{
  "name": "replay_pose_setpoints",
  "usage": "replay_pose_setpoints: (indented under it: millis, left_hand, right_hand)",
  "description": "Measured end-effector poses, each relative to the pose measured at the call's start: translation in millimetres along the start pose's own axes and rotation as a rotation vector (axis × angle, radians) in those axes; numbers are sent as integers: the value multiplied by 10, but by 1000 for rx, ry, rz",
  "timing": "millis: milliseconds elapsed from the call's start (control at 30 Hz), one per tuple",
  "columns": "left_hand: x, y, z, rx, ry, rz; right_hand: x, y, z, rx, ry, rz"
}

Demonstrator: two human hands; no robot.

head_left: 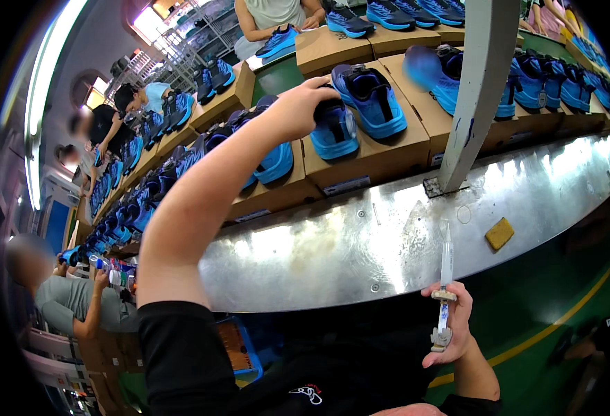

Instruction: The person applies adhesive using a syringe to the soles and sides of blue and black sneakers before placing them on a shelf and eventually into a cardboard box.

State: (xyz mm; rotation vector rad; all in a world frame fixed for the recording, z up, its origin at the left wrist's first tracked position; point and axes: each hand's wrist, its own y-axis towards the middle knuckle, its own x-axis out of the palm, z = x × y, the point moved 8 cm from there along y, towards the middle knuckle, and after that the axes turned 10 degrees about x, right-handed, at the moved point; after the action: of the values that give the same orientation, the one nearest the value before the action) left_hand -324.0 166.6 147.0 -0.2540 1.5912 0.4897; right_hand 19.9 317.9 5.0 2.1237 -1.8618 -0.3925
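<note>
left hand (298,107) fingers gripping blue shoe (332,128) on box (steadying it) | right hand (450,322) fingers clasping syringe (446,277) upright, near counter (388,236)

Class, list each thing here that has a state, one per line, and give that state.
Left hand: stretched forward, gripping the heel of a blue shoe.
Blue shoe: resting on a cardboard box, held.
Cardboard box: closed, on the line.
Right hand: closed around a syringe.
Syringe: upright, tip up.
Yellow sponge: lying loose on the metal shelf.

A yellow sponge (499,233) lies on the metal ledge (360,243) (beside a grey post (474,97)).
</note>
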Motion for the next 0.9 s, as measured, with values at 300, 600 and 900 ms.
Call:
replay_pose_setpoints:
  millis: [300,600,900]
  left_hand:
    - [-237,-466,-1004,-464,245,24]
    - [-386,-986,-684,-379,-59,187]
    - [-356,-2636,770,-266,-17,271]
  right_hand:
    - [100,-158,139,100,-227,4]
    - [340,30,-13,15,-325,-53]
    - [280,-88,240,420,-151,-119]
